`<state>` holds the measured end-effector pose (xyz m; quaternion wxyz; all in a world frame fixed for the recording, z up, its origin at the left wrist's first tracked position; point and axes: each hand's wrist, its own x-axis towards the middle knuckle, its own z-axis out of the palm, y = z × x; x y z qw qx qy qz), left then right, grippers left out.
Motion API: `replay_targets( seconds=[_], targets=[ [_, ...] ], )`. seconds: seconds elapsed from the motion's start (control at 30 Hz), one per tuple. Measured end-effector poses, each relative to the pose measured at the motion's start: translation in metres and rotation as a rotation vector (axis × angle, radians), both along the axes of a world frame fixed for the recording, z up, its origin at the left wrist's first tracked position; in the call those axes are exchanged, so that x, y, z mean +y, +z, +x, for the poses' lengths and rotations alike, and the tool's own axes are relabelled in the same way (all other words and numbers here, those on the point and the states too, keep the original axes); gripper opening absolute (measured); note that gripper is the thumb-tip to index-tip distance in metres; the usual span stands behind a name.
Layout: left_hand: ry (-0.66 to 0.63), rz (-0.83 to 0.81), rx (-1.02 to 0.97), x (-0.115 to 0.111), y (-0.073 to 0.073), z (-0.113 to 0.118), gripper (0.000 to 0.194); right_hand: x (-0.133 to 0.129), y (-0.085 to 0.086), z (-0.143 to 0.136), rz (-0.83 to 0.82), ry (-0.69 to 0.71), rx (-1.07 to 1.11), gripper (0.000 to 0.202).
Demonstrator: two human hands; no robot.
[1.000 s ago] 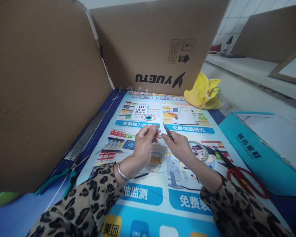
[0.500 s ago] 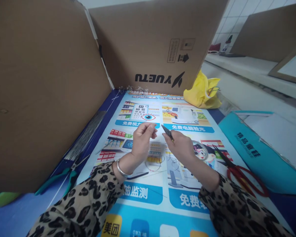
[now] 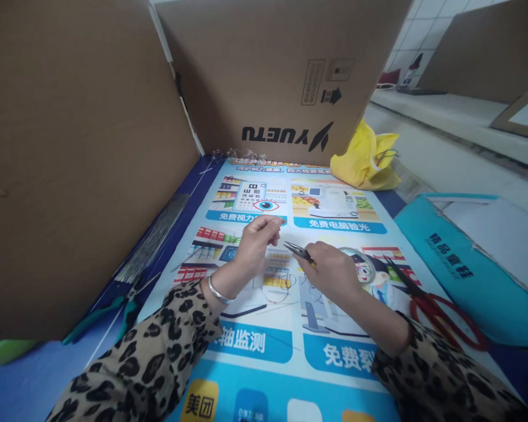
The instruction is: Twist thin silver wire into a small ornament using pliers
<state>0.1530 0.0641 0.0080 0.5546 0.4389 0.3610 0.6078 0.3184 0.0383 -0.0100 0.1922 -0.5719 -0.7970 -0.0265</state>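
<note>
My left hand (image 3: pixel 256 241) is raised over the printed poster (image 3: pixel 295 316), thumb and fingers pinched together. Whatever lies in that pinch is too small to make out. Just to the right, my right hand (image 3: pixel 334 268) grips dark needle-nose pliers (image 3: pixel 298 251). Their jaws point left toward my left fingertips, slightly parted and a short way off. Below the hands, thin wire pieces (image 3: pixel 276 308), some curled and some straight, lie on the poster.
At left, a bundle of straight wires (image 3: pixel 156 237) lies beside teal-handled pliers (image 3: pixel 125 305). Red-handled scissors (image 3: pixel 440 313) and a teal box (image 3: pixel 462 258) are at right. A yellow bag (image 3: pixel 367 157) sits by the cardboard (image 3: pixel 264 70) at the back. Small wire pieces (image 3: pixel 242 156) lie there too.
My right hand has moved down and slightly right with the pliers, whose tips now sit lower and show parted jaws. My left hand stays pinched, shifted slightly up and right.
</note>
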Motion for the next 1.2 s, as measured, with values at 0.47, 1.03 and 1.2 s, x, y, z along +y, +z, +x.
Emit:
replay_targets(
  seconds=[0.47,1.03,1.2],
  targets=[
    [0.095,0.004,-0.058,-0.009,0.004,0.006,0.013,-0.021,0.007,-0.017,-1.052,0.205,1.191,0.040],
    [0.145,-0.007,0.079,-0.014,0.004,0.009,0.017,-0.019,0.003,-0.019,-0.951,0.125,1.060,0.039],
    [0.148,-0.005,0.101,-0.014,0.004,0.008,0.017,-0.018,0.003,-0.019,-0.948,0.123,1.055,0.040]
  ],
)
